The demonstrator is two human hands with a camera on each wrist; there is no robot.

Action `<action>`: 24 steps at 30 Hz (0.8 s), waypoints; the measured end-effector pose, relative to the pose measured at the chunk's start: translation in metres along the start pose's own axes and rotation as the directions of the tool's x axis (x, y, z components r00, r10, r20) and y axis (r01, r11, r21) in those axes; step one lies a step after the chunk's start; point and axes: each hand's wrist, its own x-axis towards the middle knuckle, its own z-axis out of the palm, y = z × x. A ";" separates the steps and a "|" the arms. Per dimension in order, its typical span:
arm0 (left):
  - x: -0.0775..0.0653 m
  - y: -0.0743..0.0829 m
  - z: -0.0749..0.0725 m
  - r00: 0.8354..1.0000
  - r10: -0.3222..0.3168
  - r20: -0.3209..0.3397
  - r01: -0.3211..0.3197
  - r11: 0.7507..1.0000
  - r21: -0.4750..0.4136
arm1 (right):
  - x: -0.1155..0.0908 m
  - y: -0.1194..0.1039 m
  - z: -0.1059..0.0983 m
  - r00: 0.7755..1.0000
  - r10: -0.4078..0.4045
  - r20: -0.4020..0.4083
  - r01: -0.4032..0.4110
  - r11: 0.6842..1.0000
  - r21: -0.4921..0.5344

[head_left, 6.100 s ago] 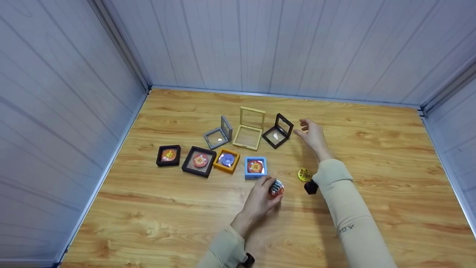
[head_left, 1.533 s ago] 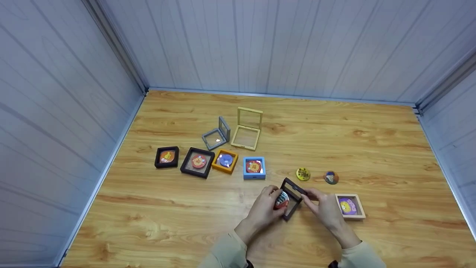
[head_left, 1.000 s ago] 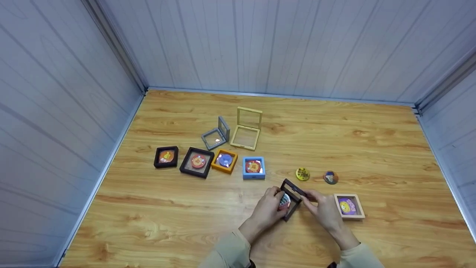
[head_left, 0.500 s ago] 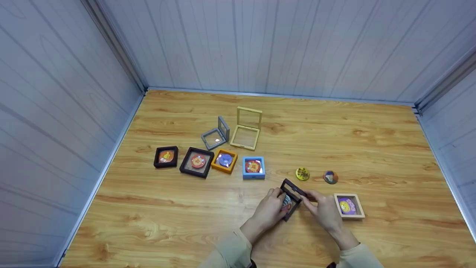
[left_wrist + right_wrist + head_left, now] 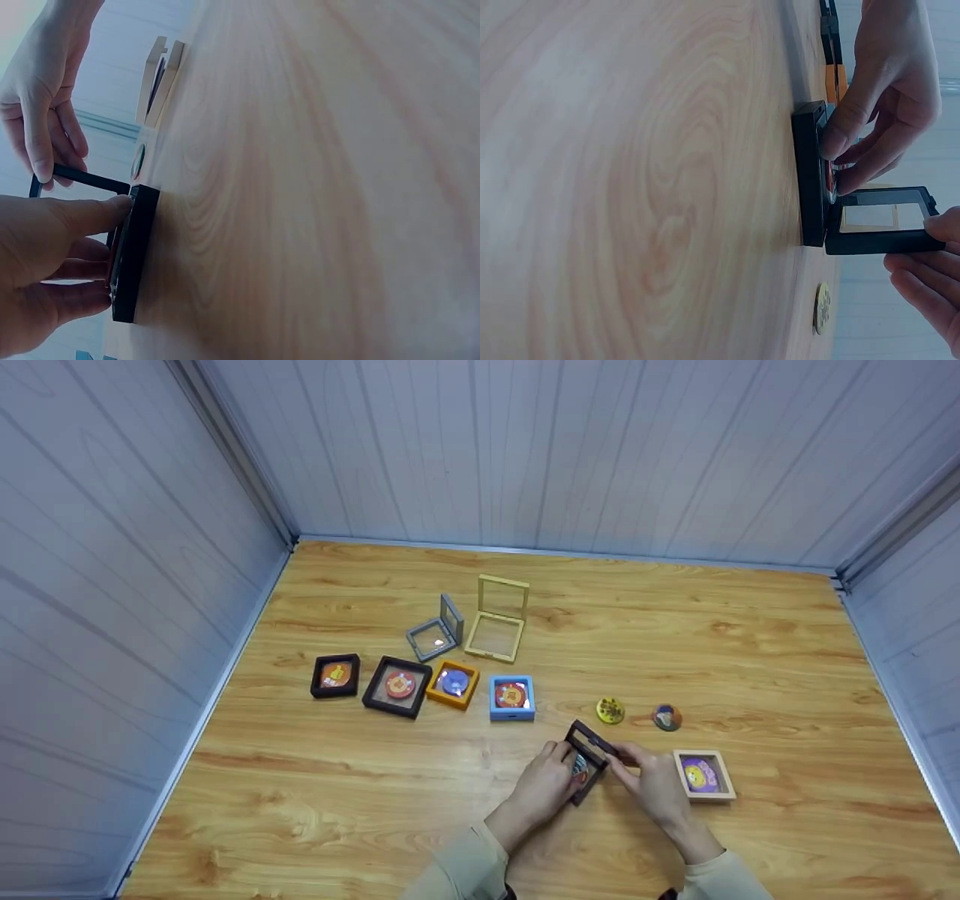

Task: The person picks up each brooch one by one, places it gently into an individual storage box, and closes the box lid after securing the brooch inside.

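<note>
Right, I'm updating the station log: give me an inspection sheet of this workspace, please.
Surface: light-brown wood-grain tabletop.
Job's things: black square frame, lid raised; round red-and-dark badge at its base.
Clutter: open grey square frame; open pale-yellow square frame; five closed square frames holding badges; loose round yellow badge; loose round multicoloured badge.
Hands: left hand holds the red-and-dark badge; right hand grips the raised lid.
Cables: nothing seen.
Surroundings: pale panelled walls.

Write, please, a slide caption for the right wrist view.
The left hand holds a badge against an open black frame while the right hand pinches the raised lid.
</note>
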 end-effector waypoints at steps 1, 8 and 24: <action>0.000 0.000 0.000 1.000 0.003 -0.001 -0.003 1.000 0.004 | 0.000 0.000 0.000 1.000 -0.001 0.000 0.001 1.000 0.000; -0.002 -0.003 -0.002 1.000 -0.002 0.022 0.003 0.999 -0.052 | 0.000 0.001 0.001 1.000 -0.008 -0.002 0.008 1.000 0.006; -0.019 -0.028 -0.013 0.991 -0.106 0.087 0.127 0.947 -0.295 | -0.001 0.000 0.001 0.999 -0.028 -0.017 0.027 0.999 -0.016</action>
